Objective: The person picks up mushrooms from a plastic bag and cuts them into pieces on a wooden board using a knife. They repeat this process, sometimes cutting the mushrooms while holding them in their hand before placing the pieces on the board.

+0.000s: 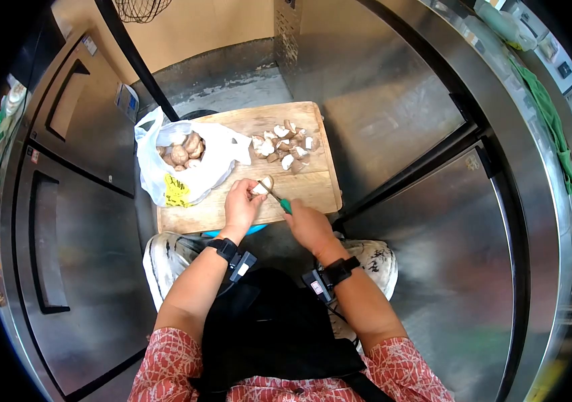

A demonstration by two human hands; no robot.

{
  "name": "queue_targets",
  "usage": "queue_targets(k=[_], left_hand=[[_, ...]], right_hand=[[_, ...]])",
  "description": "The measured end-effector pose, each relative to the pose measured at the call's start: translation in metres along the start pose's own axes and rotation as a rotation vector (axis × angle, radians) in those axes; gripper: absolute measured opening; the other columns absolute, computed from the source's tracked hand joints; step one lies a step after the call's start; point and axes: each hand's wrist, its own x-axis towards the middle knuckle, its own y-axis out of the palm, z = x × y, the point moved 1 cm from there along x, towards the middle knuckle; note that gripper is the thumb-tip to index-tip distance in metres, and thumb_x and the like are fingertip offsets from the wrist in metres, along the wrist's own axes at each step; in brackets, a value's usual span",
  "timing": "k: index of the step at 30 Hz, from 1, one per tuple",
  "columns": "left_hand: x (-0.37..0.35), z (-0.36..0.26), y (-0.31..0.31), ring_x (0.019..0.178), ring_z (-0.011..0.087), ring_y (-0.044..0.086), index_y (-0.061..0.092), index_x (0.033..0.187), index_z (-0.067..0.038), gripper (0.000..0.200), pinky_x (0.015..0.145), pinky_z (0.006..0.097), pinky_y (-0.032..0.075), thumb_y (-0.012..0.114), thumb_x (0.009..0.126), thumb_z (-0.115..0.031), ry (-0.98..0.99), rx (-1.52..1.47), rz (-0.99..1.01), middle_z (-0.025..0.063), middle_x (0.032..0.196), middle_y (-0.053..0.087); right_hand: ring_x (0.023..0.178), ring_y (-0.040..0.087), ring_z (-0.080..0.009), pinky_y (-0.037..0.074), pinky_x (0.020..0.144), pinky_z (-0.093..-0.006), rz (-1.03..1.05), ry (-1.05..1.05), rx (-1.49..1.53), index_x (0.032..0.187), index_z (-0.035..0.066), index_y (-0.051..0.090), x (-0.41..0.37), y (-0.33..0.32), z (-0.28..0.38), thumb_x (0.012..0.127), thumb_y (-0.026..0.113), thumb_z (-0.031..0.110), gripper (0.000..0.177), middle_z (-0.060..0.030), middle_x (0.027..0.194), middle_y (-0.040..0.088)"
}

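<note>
In the head view, a person sits before a wooden board (309, 191), with both bare hands at its near edge. The left hand (242, 204) has its fingers drawn together in a pinch, holding a single mushroom (266, 182), whose pale side shows, just above the board near the middle. The right hand (308, 226) is curled closed around the green handle of a small knife (287, 206); the blade points away to the left and meets the mushroom beside the left fingertips, though how deep it goes is too small to tell. Toward the far right corner of the board lies a loose heap of mushroom pieces (284, 144), brown caps and white flesh mixed, well apart from both hands. On the left part of the board stands a white plastic bag (219, 141), its mouth gaping to show brown whole mushrooms (182, 154) inside, and a yellow label (177, 191) sits on its near side. A bright blue object (257, 229) peeks out under the board's near edge, mostly hidden. Each wrist carries a black strap with a small grey device, and a black apron (272, 335) covers the person's lap. Stainless steel cabinets (95, 241) stand on both sides, and a green cloth (545, 120) hangs at far right.
</note>
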Motion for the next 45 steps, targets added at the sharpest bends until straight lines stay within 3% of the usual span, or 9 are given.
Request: queue_targets(k=[13, 19, 22, 23, 28, 33, 40, 41, 45], left_hand=[[0.003, 0.003, -0.001, 0.071, 0.0262, 0.057, 0.057, 0.086, -0.002, 0.025, 0.065, 0.0359, 0.047, 0.075, 0.069, -0.005, 0.043, 0.067, 0.026, 0.0121, 0.082, 0.056], [0.009, 0.013, -0.006, 0.078, 0.0292, 0.058, 0.056, 0.103, -0.006, 0.037, 0.069, 0.0375, 0.048, 0.075, 0.072, -0.013, -0.130, 0.065, 0.043, 0.0128, 0.096, 0.056], [0.002, -0.020, -0.006, 0.092, 0.0299, 0.058, 0.054, 0.115, -0.012, 0.047, 0.076, 0.0409, 0.049, 0.074, 0.074, -0.023, 0.176, 0.345, -0.003, 0.0122, 0.108, 0.053], [0.002, -0.042, -0.010, 0.103, 0.0304, 0.055, 0.054, 0.121, -0.018, 0.053, 0.081, 0.0428, 0.048, 0.073, 0.073, -0.030, 0.083, 0.355, 0.127, 0.0111, 0.113, 0.051], [0.013, -0.038, 0.013, 0.095, 0.0309, 0.057, 0.063, 0.110, -0.017, 0.035, 0.078, 0.0406, 0.049, 0.070, 0.076, -0.017, 0.253, 0.450, 0.157, 0.0090, 0.107, 0.054], [0.024, -0.043, 0.012, 0.082, 0.0302, 0.059, 0.062, 0.107, -0.010, 0.031, 0.073, 0.0379, 0.049, 0.067, 0.077, -0.009, 0.273, 0.166, 0.160, 0.0103, 0.098, 0.058], [0.109, -0.094, 0.016, 0.077, 0.0300, 0.057, 0.058, 0.103, -0.004, 0.034, 0.068, 0.0356, 0.048, 0.073, 0.072, -0.007, 0.546, 0.153, 0.069, 0.0130, 0.092, 0.059], [0.116, -0.099, 0.018, 0.091, 0.0327, 0.057, 0.060, 0.103, -0.007, 0.034, 0.080, 0.0404, 0.047, 0.072, 0.072, -0.009, 0.456, 0.207, 0.147, 0.0119, 0.098, 0.060], [0.128, -0.090, 0.035, 0.097, 0.0337, 0.054, 0.064, 0.104, -0.009, 0.032, 0.087, 0.0396, 0.045, 0.072, 0.073, -0.013, 0.397, 0.366, 0.327, 0.0097, 0.105, 0.061]], right_hand=[[0.081, 0.062, -0.0411, 0.048, 0.073, -0.0495, 0.030, 0.063, 0.001, 0.095, 0.000, 0.052, -0.004, 0.009, -0.003, 0.088, 0.054, 0.024, 0.025, -0.0246, 0.083, 0.064], [0.092, 0.060, -0.0410, 0.047, 0.079, -0.0470, 0.062, 0.020, 0.142, 0.106, 0.003, 0.055, -0.031, -0.035, -0.005, 0.089, 0.055, 0.026, 0.029, -0.0240, 0.094, 0.063], [0.090, 0.059, -0.0412, 0.046, 0.077, -0.0459, -0.044, 0.062, 0.371, 0.106, 0.002, 0.054, -0.020, -0.030, -0.017, 0.088, 0.057, 0.028, 0.031, -0.0242, 0.092, 0.062], [0.088, 0.060, -0.0411, 0.046, 0.076, -0.0456, -0.091, 0.090, 0.467, 0.104, 0.002, 0.054, -0.013, -0.029, -0.021, 0.087, 0.058, 0.028, 0.031, -0.0241, 0.091, 0.062], [0.078, 0.058, -0.0403, 0.046, 0.072, -0.0424, -0.225, 0.090, 0.668, 0.096, 0.001, 0.051, 0.006, -0.034, -0.020, 0.087, 0.059, 0.025, 0.027, -0.0225, 0.081, 0.059], [0.048, 0.052, -0.0106, 0.042, 0.047, -0.0276, -0.269, 0.132, 0.948, 0.091, 0.003, 0.052, 0.004, -0.059, -0.008, 0.089, 0.059, 0.020, 0.019, -0.0047, 0.061, 0.053], [0.051, 0.053, -0.0141, 0.042, 0.048, -0.0292, -0.421, 0.058, 0.907, 0.089, 0.001, 0.050, 0.012, -0.066, -0.019, 0.089, 0.059, 0.019, 0.020, -0.0060, 0.062, 0.054], [0.051, 0.052, -0.0106, 0.042, 0.048, -0.0266, -0.470, 0.003, 0.808, 0.093, 0.002, 0.051, 0.016, -0.057, -0.027, 0.090, 0.058, 0.018, 0.018, -0.0036, 0.063, 0.053], [0.052, 0.051, -0.0075, 0.042, 0.049, -0.0250, -0.527, -0.047, 0.672, 0.100, 0.001, 0.052, 0.024, -0.051, -0.035, 0.091, 0.057, 0.016, 0.019, -0.0017, 0.064, 0.053]])
